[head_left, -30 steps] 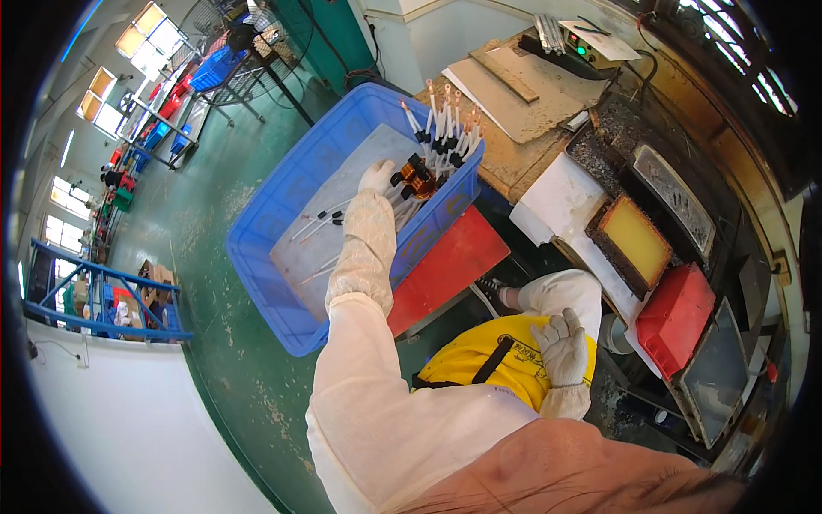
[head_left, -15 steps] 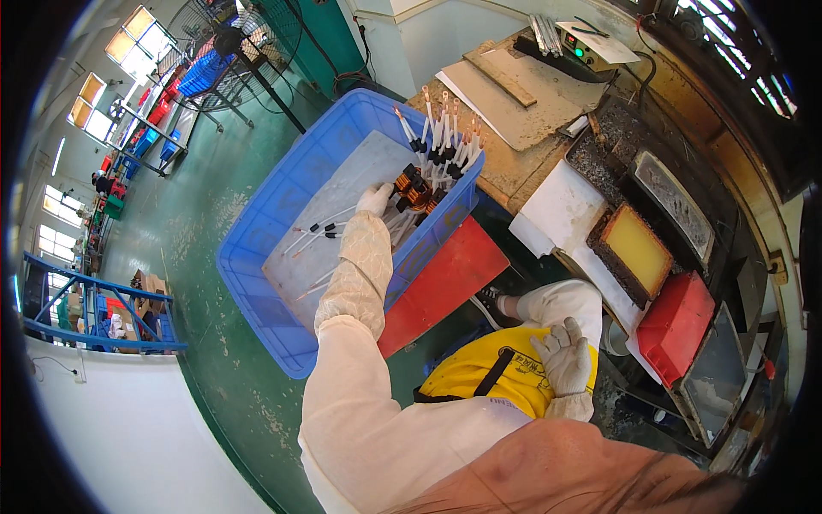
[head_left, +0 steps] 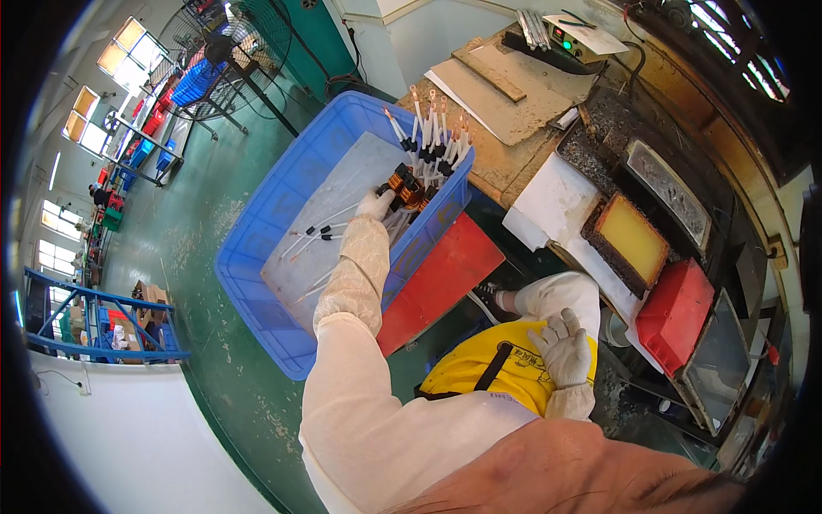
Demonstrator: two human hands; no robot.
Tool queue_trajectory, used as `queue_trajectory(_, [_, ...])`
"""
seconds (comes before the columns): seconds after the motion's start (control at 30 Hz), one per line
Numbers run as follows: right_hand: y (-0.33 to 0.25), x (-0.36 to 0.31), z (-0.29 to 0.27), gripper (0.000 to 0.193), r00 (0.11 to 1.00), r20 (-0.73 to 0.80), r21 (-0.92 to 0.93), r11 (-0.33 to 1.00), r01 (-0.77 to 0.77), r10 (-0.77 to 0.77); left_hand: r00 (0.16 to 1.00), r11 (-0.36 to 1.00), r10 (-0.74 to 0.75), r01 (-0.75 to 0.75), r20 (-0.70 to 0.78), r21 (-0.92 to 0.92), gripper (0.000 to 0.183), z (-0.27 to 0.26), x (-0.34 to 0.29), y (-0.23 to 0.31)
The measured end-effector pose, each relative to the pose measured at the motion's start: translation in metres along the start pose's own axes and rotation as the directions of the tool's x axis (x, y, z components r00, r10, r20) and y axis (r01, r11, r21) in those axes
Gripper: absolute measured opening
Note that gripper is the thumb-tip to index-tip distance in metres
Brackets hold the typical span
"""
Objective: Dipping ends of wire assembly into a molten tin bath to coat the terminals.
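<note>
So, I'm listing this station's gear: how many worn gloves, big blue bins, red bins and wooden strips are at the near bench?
Gloves: 2
Blue bin: 1
Red bin: 1
Wooden strip: 1
Total: 5

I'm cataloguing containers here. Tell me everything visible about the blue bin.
The blue bin is an open-topped rectangular tub, plastic by its look, with a broad rim. It sits slantwise beside the wooden bench, over a red panel; what supports it is unclear. A grey sheet lines much of its floor; copper coils and bunched white leads crowd its far right side. The gloved left hand reaches inside.
</note>
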State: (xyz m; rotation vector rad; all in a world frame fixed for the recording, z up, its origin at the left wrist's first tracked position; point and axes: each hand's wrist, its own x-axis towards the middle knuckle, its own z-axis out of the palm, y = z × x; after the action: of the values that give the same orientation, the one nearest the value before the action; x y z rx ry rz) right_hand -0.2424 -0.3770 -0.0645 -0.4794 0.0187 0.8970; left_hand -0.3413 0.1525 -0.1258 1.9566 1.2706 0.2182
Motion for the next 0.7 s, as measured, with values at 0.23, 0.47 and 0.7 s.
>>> queue_trajectory(0.23, [0.0,-0.002,0.003,0.054,1.0,-0.011,0.006,1.0,-0.004,0.005,0.999,0.999,-0.012,0.013,-0.032,0.029,0.084,-0.003,-0.01,0.01])
queue_trajectory(0.47, [0.0,-0.003,0.003,0.054,1.0,-0.013,-0.001,1.0,0.002,-0.002,1.0,0.996,-0.023,0.023,0.01,-0.085,0.079,-0.003,-0.011,0.014])
queue_trajectory(0.7, [-0.001,-0.003,-0.001,0.052,1.0,-0.006,0.011,1.0,0.014,-0.014,0.997,0.991,0.022,-0.031,-0.068,-0.131,0.075,0.004,-0.011,0.012])
